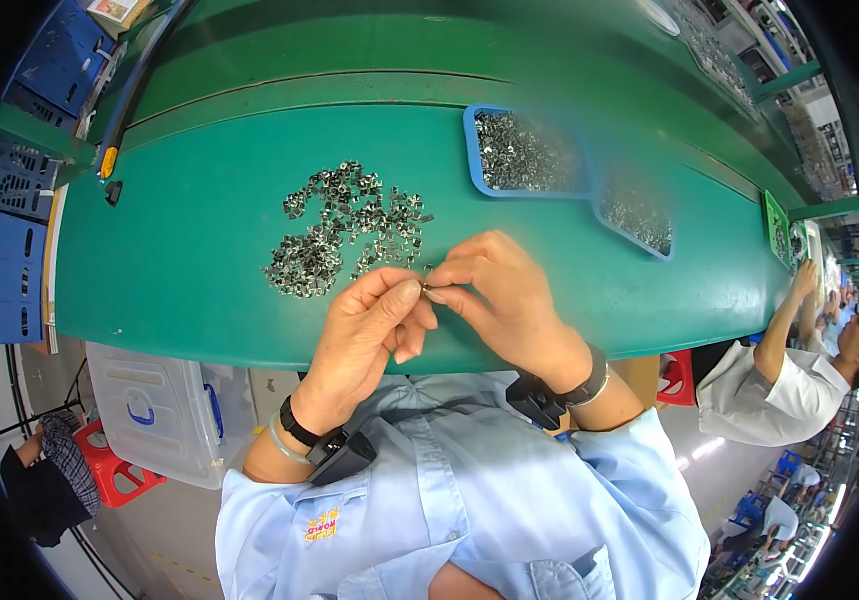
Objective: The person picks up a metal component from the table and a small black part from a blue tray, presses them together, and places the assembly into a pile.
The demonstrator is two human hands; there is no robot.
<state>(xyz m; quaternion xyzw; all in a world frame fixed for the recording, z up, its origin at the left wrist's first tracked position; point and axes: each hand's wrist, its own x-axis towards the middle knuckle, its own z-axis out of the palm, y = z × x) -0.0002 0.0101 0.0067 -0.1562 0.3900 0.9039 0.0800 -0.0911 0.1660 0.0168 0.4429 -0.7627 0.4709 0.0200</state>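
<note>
My left hand and my right hand meet over the near part of the green table, fingertips pinched together. Between them sits a tiny metal part, mostly covered by the thumbs and fingers; its exact kind is too small to make out. Just beyond my hands lies a loose pile of small shiny metal parts, spread in several clumps. To the far right of the pile, a blue tray holds many more small metal pieces. Another blue tray with similar pieces stands to its right, partly blurred.
A green tray stands at the table's right end, near a co-worker. At the far left edge lies a yellow-and-black tool. Below the left side stand a clear lidded box and a red stool. Blue crates are stacked at left.
</note>
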